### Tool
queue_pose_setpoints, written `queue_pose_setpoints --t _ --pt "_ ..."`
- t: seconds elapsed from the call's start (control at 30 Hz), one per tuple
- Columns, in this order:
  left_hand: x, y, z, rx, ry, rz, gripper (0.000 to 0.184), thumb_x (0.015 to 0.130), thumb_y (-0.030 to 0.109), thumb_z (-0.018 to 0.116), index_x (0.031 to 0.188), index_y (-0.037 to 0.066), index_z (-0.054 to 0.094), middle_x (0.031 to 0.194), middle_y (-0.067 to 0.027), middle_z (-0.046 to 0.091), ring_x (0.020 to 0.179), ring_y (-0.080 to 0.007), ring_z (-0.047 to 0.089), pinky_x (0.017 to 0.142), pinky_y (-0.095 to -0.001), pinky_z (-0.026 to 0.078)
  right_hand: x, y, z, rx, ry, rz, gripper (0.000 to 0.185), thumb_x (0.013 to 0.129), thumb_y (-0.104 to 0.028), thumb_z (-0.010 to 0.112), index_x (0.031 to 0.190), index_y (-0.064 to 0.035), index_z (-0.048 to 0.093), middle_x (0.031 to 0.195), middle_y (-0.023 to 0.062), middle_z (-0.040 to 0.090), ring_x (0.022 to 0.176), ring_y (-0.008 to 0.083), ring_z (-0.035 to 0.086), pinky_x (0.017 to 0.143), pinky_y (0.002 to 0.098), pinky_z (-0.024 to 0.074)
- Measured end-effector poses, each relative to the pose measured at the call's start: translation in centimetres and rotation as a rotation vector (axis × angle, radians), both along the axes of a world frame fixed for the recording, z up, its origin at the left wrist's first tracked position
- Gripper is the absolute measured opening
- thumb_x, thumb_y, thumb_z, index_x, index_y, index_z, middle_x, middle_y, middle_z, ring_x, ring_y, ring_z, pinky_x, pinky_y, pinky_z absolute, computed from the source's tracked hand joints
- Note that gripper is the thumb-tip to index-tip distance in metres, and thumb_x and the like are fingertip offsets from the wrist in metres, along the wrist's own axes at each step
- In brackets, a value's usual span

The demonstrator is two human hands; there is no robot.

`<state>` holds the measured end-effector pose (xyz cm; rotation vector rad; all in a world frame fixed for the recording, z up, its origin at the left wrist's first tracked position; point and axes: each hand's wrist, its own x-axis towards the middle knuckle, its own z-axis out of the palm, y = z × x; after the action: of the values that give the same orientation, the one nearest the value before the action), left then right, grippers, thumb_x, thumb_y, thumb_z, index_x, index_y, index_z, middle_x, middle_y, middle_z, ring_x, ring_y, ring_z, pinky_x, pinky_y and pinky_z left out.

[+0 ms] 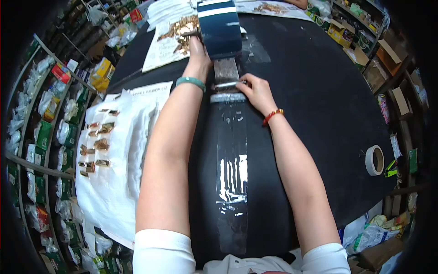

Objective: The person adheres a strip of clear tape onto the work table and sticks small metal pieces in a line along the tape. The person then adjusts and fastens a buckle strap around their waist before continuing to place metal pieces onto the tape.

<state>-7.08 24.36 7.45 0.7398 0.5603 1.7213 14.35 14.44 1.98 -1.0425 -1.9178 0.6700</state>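
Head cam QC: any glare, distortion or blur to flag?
Head view: fisheye bowing, plain in the left shelves, with black vignetting at the corners. Head view: hard glare streaks on the clear tape strip, pale reflection bands on the large blue tape roll. Head view: left hand's fingertips hard to make out against the gold-coloured pieces.

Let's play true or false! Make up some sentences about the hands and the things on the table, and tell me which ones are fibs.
1. The left wrist wears a green bangle. True.
2. The red bracelet is on the left wrist. False: the red bracelet is on the right wrist.
3. The left hand is beside the blue roll. True.
4. The tabletop is yellow. False: the tabletop is black.
5. The right hand's fingertips are at a thin silvery bar. True.
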Motion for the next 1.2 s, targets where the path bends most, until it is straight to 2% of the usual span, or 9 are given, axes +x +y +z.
queue_pose_setpoints --t 0.07,0.2,0.27,0.4,0.5,0.6,0.87,1.03,1.2 --pt "-0.5 -0.6 -1.9 0.01 -0.072 -0.174 0.044 0.097 0.032 0.025 0.102 0.009 0.061 0.092 -0.0096 0.065 0.075 -0.0181 0.062 0.066 -0.0307 0.049 0.3 -0.4 -0.2 -0.032 -0.024 0.009 0.021 0.082 -0.017 0.068 0.095 -0.0011 0.068 0.066 0.0055 0.061 0.057 0.0134 0.053 0.057 0.025 0.0427" --pt "2.5 -9.6 2.9 -0.543 0.255 0.187 0.034 0.096 0.032 0.045 0.115 0.006 0.054 0.106 -0.0151 0.064 0.095 -0.0241 0.064 0.082 -0.0346 0.048 0.9 0.0 0.7 -0.169 -0.068 0.064 0.03 0.083 -0.021 0.068 0.106 -0.0022 0.065 0.076 0.0053 0.063 0.065 0.0134 0.057 0.062 0.0243 0.0458" --pt "2.5 -14.4 1.5 -0.503 0.507 0.256 0.047 0.093 0.043 0.044 0.115 0.003 0.057 0.102 -0.0159 0.064 0.088 -0.0188 0.063 0.077 -0.0338 0.048 1.2 0.4 -0.4 -0.189 -0.054 0.074 0.04 0.084 -0.024 0.069 0.117 -0.0038 0.06 0.092 0.007 0.064 0.076 0.0155 0.06 0.07 0.0242 0.0487" --pt "5.7 -31.3 1.5 -0.116 0.928 -0.044 0.022 0.091 0.017 0.05 0.1 0.001 0.061 0.095 -0.0078 0.065 0.084 -0.0136 0.06 0.069 -0.024 0.047 6.0 -2.8 1.1 -0.071 -0.303 0.146 0.044 0.086 -0.028 0.067 0.121 -0.0036 0.055 0.108 0.0109 0.06 0.091 0.0201 0.06 0.081 0.0274 0.0492" --pt "9.4 -43.5 2.4 0.019 1.435 -0.186 0.019 0.084 0.009 0.057 0.101 0.0 0.058 0.101 -0.0122 0.063 0.084 -0.0218 0.062 0.074 -0.0296 0.051 11.8 -11.0 4.7 -0.088 -0.486 0.357 0.044 0.09 -0.033 0.061 0.121 -0.003 0.054 0.121 0.0116 0.054 0.106 0.0234 0.055 0.091 0.0334 0.0448" --pt "12.8 -50.7 0.1 0.279 1.849 -0.048 0.049 0.079 0.015 0.066 0.121 -0.006 0.051 0.131 -0.0187 0.05 0.122 -0.0316 0.051 0.098 -0.0377 0.044 17.6 -18.6 5.0 -0.022 -0.633 0.36 0.045 0.09 -0.032 0.059 0.124 -0.0041 0.053 0.128 0.011 0.05 0.115 0.0264 0.048 0.098 0.0376 0.0387" --pt "19.5 -54.0 -3.8 0.144 1.909 0.067 0.07 0.077 0.025 0.068 0.132 -0.008 0.042 0.146 -0.0225 0.034 0.136 -0.0315 0.034 0.109 -0.0388 0.031 23.0 -26.6 5.5 0.401 -0.669 0.049 0.043 0.083 -0.024 0.064 0.12 -0.0046 0.056 0.125 0.0107 0.052 0.115 0.029 0.049 0.099 0.0395 0.0379" --pt "19.4 -56.3 -4.2 0.212 1.901 0.029 0.059 0.077 0.019 0.067 0.127 -0.005 0.048 0.143 -0.0202 0.041 0.132 -0.0303 0.041 0.106 -0.0383 0.036 19.6 -33.2 4.8 0.382 -0.552 0.495 0.035 0.074 -0.02 0.069 0.106 -0.0076 0.063 0.109 0.0073 0.058 0.102 0.0233 0.054 0.095 0.0407 0.0396" --pt "17.7 -58.8 -5.9 0.398 1.731 0.176 0.047 0.076 0.013 0.066 0.119 -0.004 0.056 0.133 -0.0184 0.052 0.122 -0.0316 0.052 0.1 -0.0385 0.043 18.5 -35.7 1.4 0.602 -0.583 0.49 0.027 0.074 -0.02 0.069 0.097 -0.0085 0.064 0.102 0.0042 0.058 0.096 0.0197 0.054 0.091 0.0384 0.0425"
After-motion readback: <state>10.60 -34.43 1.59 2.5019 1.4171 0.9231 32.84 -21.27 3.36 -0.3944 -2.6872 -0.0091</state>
